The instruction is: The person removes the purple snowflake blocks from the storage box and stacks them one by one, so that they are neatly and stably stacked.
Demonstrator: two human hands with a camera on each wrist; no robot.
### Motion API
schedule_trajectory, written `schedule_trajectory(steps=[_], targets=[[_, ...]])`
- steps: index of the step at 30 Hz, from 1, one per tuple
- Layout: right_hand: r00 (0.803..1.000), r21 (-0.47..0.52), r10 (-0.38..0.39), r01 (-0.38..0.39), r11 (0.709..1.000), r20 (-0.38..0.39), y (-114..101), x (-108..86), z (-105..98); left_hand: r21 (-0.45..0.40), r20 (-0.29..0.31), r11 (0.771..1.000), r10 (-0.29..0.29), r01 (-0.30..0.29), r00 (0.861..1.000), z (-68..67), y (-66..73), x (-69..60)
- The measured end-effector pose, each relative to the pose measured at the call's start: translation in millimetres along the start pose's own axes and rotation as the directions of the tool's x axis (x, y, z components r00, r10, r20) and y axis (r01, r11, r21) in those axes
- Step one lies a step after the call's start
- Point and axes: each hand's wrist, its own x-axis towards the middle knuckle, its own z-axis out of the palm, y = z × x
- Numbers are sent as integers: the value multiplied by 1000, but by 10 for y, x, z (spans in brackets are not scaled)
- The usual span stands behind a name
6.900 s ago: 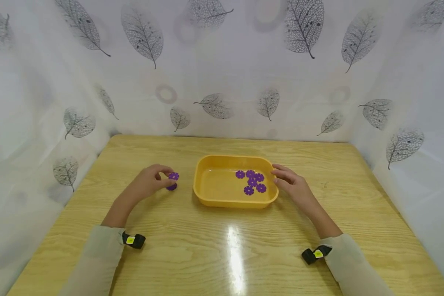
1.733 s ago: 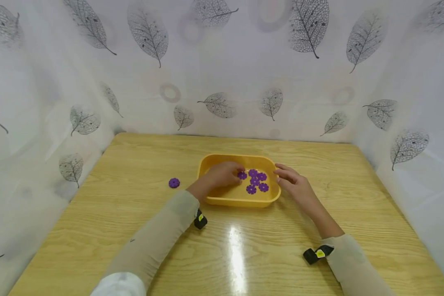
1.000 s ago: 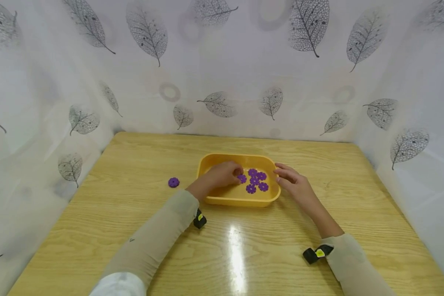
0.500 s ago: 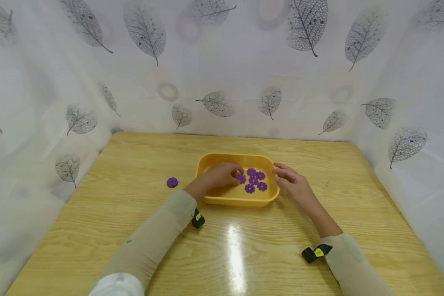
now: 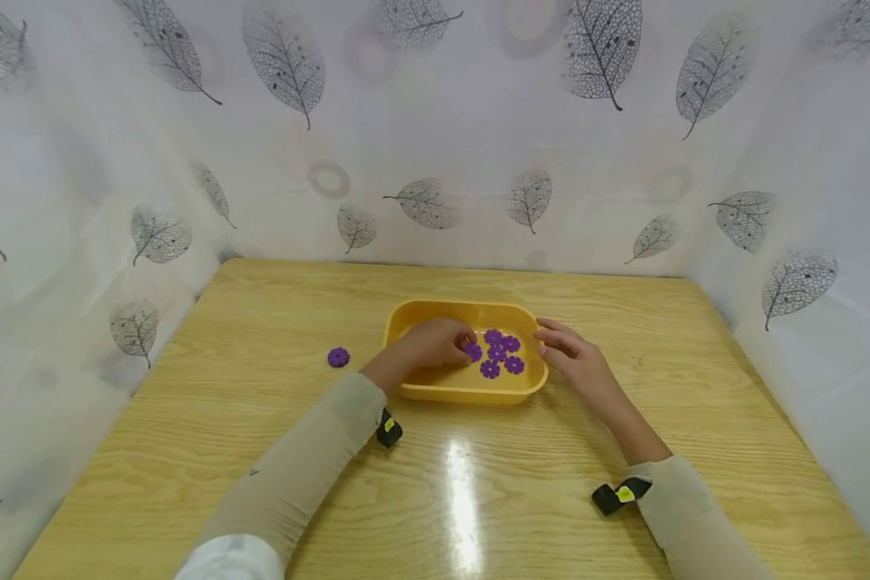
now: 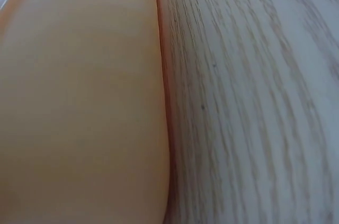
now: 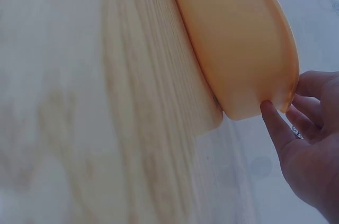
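Disc (image 5: 474, 352), purple, inside the yellow tray (image 5: 471, 395), pinched by your left hand (image 5: 438, 342) | your right hand (image 5: 582, 370) holds the tray's right end, thumb outside | other discs (image 5: 496, 354) lie near.

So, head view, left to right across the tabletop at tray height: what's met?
Purple flower-shaped piece on the table (single or stacked, can't tell) → left hand → purple flower piece it pinches → purple cluster in the yellow tray → right hand at the tray's right end
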Motion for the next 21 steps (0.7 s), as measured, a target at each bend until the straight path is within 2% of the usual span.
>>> schedule_trajectory(steps=[4,11,13,17,21], targets=[[1000,8,6,-6,1000,0,0,5,1,-12,-18,1000,2,-3,1000,11,-27,24],[1000,19,18,-18,1000,3,-13,-2,3,-102,-89,994,26,-35,996,-61,-19,-1],[1000,23,22,-22,999,1,-17,-5,4,-162,-107,986,24,-41,994,-105,-9,-26],[1000,29,30,-30,999,-2,-22,-3,8,-287,-169,955,22,-71,985,-214,-2,-91],[999,32,40,-40,999,-7,-24,-2,10,-294,-238,951,31,-102,971,-312,-21,-222]])
